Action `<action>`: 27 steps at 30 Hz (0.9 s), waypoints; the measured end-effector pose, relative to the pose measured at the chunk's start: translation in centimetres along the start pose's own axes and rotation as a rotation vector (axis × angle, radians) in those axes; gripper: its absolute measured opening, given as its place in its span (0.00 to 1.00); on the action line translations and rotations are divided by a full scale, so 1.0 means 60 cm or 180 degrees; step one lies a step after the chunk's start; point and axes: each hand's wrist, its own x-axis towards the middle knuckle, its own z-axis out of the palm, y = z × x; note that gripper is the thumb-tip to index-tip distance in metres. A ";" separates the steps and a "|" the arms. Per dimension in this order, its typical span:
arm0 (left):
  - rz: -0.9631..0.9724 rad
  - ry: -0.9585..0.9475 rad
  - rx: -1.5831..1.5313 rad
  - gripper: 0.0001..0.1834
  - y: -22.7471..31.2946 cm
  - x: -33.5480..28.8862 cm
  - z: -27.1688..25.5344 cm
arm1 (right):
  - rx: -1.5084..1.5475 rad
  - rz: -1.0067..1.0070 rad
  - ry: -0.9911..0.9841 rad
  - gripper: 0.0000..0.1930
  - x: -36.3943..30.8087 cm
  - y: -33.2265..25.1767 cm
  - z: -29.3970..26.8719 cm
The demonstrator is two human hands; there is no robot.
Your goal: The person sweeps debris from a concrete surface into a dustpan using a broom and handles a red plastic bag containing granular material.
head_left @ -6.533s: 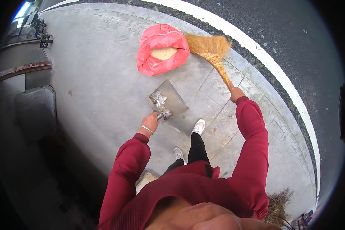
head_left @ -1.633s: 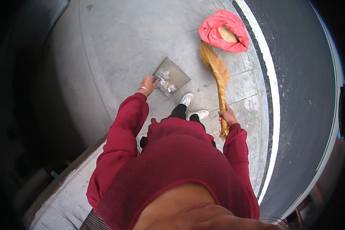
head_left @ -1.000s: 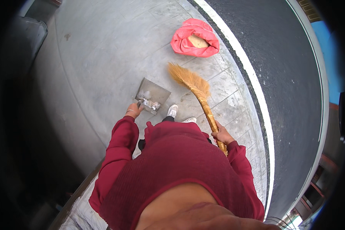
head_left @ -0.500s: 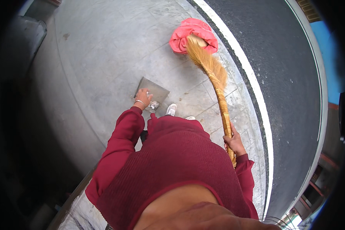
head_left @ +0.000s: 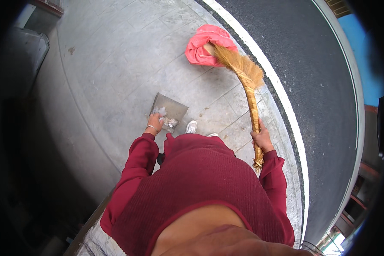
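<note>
My left hand [head_left: 155,122], with a bracelet at its wrist, is at the near left edge of a grey dustpan [head_left: 176,106]. Its fingers are curled, and what they grip, if anything, is hidden. A crumpled whitish scrap [head_left: 160,111] shows just past the fingertips. More pale litter [head_left: 170,123] lies in the dustpan's near part. My right hand [head_left: 261,139] is closed round the bound handle of a straw broom [head_left: 252,102]. The broom's bristles point away and reach over the rim of a pink bag [head_left: 197,46] on the pavement.
Grey paving [head_left: 111,64] surrounds the dustpan. My white shoes [head_left: 191,126] are just right of it. To the right, a white line [head_left: 281,94] borders a dark asphalt road [head_left: 320,98]. A pale boxy object [head_left: 32,47] stands at the far left.
My left hand has drawn back toward me from over the dustpan, and the whitish scrap now shows beyond its fingers. The broom has swung slightly right, its handle end now more visible.
</note>
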 end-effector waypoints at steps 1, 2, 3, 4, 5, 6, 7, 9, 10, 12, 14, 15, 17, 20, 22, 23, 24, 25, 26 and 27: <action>0.0029 -0.0011 0.0017 0.13 -0.004 0.002 0.002 | 0.0102 -0.0003 0.0038 0.38 0.016 -0.009 -0.002; 0.0056 -0.0020 0.0034 0.13 -0.007 0.004 0.003 | 0.0202 -0.0008 0.0073 0.38 0.033 -0.020 -0.004; 0.0074 -0.0030 0.0002 0.12 -0.007 0.005 0.004 | 0.0244 -0.0058 0.0123 0.38 0.049 -0.026 -0.005; 0.0093 -0.0035 -0.0027 0.12 -0.004 0.007 0.003 | 0.0290 -0.0113 0.0172 0.38 0.068 -0.034 -0.006; 0.0110 -0.0038 -0.0056 0.12 -0.002 0.009 0.003 | 0.0349 -0.0172 0.0210 0.38 0.086 -0.043 -0.006; 0.0140 -0.0050 -0.0059 0.12 -0.005 0.009 0.005 | 0.0361 -0.0195 0.0239 0.38 0.102 -0.048 -0.003; 0.0151 -0.0037 -0.0056 0.13 -0.007 0.008 0.002 | 0.0374 -0.0240 0.0243 0.38 0.122 -0.060 -0.002; 0.0178 -0.0044 -0.0038 0.13 -0.002 0.005 0.003 | 0.0435 -0.0242 0.0314 0.38 0.156 -0.075 -0.002; 0.0175 -0.0033 -0.0004 0.13 0.001 0.004 0.001 | 0.0497 -0.0223 0.0350 0.38 0.177 -0.080 0.002; 0.0183 -0.0019 -0.0003 0.12 0.001 0.002 0.001 | 0.0534 -0.0205 0.0373 0.38 0.206 -0.098 0.007; 0.0209 -0.0015 -0.0069 0.11 -0.006 0.000 0.006 | 0.0486 -0.0205 0.0349 0.39 0.223 -0.118 0.012; 0.0191 -0.0008 -0.0067 0.10 -0.004 -0.001 0.004 | 0.0422 -0.0204 0.0408 0.37 0.234 -0.123 0.015; 0.0154 0.0007 -0.0063 0.10 0.002 -0.005 0.002 | 0.0488 -0.0124 0.0296 0.35 0.257 -0.119 0.015; 0.0321 0.0066 0.0128 0.12 -0.014 0.001 0.004 | 0.0702 -0.0001 0.0185 0.27 0.299 -0.113 0.019; 0.0350 0.0049 0.0130 0.12 -0.028 0.008 0.016 | 0.0849 0.0154 0.0126 0.22 0.329 -0.097 0.023; 0.0364 0.0047 0.0127 0.12 -0.030 0.010 0.024 | 0.0929 0.0153 0.0147 0.20 0.342 -0.090 0.026; 0.0211 0.0000 0.0123 0.12 -0.021 0.003 0.018 | 0.1069 0.0167 0.0087 0.19 0.352 -0.085 0.031; 0.0062 -0.0046 0.0116 0.12 -0.010 -0.003 0.013 | 0.1143 0.0209 0.0060 0.18 0.362 -0.080 0.031; -0.0079 -0.0093 0.0106 0.12 0.004 -0.009 0.008 | 0.1216 0.0251 0.0040 0.17 0.371 -0.073 0.028; -0.0233 -0.0139 0.0233 0.12 0.022 -0.016 0.000 | 0.1329 0.0314 0.0028 0.17 0.382 -0.056 0.028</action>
